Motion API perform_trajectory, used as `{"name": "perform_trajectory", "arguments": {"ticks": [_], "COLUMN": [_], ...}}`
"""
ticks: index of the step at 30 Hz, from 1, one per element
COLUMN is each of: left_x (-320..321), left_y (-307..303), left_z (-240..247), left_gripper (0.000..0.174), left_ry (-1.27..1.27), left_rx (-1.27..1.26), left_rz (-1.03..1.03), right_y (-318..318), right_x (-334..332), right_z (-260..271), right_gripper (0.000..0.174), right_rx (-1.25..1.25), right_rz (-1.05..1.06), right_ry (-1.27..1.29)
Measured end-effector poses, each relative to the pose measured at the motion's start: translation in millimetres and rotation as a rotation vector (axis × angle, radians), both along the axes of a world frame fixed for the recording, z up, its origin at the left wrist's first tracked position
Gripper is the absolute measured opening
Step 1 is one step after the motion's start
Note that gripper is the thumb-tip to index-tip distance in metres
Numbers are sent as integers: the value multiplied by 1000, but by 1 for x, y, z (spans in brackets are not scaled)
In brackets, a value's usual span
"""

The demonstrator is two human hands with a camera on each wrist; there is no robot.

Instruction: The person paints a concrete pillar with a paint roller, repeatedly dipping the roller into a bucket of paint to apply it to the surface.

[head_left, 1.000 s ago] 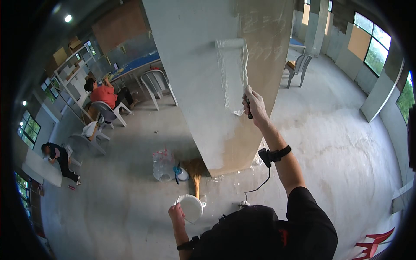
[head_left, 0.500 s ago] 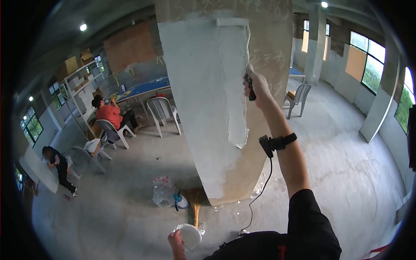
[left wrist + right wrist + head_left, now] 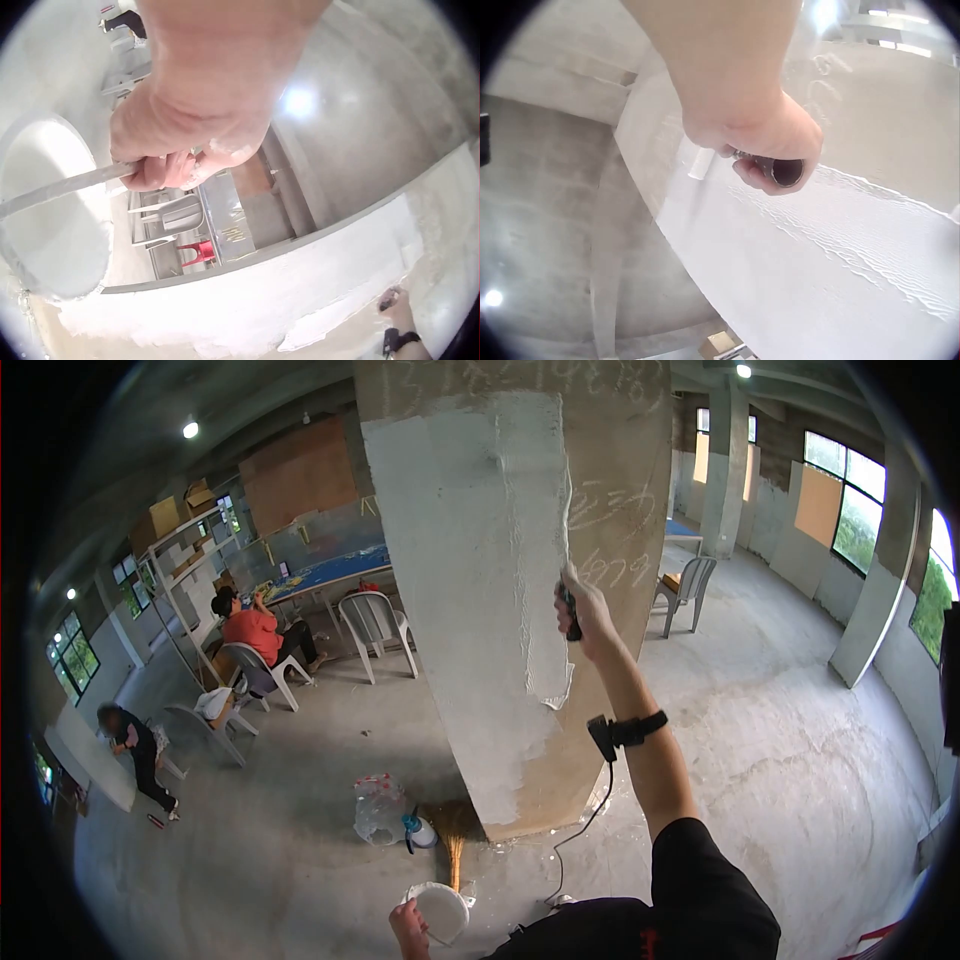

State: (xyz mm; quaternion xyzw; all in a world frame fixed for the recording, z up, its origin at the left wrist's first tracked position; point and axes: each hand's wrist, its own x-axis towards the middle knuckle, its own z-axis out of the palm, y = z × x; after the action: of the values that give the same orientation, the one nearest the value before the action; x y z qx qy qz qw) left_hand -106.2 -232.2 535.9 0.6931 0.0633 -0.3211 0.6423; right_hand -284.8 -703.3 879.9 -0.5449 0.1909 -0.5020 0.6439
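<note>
Curled round the dark handle [image 3: 572, 616] of a paint roller, my right hand [image 3: 587, 622] is in front of a pillar [image 3: 470, 620]. The right wrist view shows the hand [image 3: 750, 127], the handle's hollow end [image 3: 787, 172] and a white roller part [image 3: 701, 163] near the wet white coat [image 3: 780, 277]. In the head view the roller head blends into the white. Low down, my left hand [image 3: 408, 927] grips the whitish handle of a bucket [image 3: 443, 913]; the left wrist view shows that hand [image 3: 195, 112], the handle [image 3: 67, 189] and the bucket [image 3: 56, 232] of white paint.
By the pillar's foot are a broom [image 3: 455, 850], a spray bottle [image 3: 422, 832] and a plastic bag [image 3: 380, 810]. A cable hangs from my right wrist. Left, a person in red [image 3: 252, 628] sits near grey chairs [image 3: 372, 622]; another person [image 3: 143, 755] sits further left.
My right hand rose along the pillar with the roller, then came back down. White coat now shows higher up the pillar. My left hand stays at the bucket.
</note>
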Motion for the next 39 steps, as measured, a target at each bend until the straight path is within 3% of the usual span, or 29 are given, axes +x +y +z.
{"name": "perform_trajectory", "arguments": {"ticks": [5,7,9,11,14,17,26,39], "left_x": [8,9,0,-4,2,1,-12,-15], "left_y": [1,1,6,3,3,-1,-13,-21], "left_z": [-11,-15,-7,9,11,13,30,34], "left_gripper": [18,26,29,32,24,20,21,20], "left_ry": [-18,-69,-131,-98,20,-16,-26,-3], "left_rx": [20,132,-44,14,15,60,152,151], "left_rz": [-37,-28,-37,-49,-59,-48,-105,-185], "right_y": [19,25,35,38,50,64,83,98], "right_x": [-16,-22,-30,-36,-45,-51,-73,-93], "right_z": [-63,-88,-122,-157,-200,-234,-336,-410], "right_gripper": [42,43,44,45,46,47,49,52], "right_rx": [78,129,219,182,272,325,427,564], "right_rz": [-71,-81,-75,-95,-22,-15,-33,-101], "right_ry": [134,177,234,253,289,351,550,622]}}
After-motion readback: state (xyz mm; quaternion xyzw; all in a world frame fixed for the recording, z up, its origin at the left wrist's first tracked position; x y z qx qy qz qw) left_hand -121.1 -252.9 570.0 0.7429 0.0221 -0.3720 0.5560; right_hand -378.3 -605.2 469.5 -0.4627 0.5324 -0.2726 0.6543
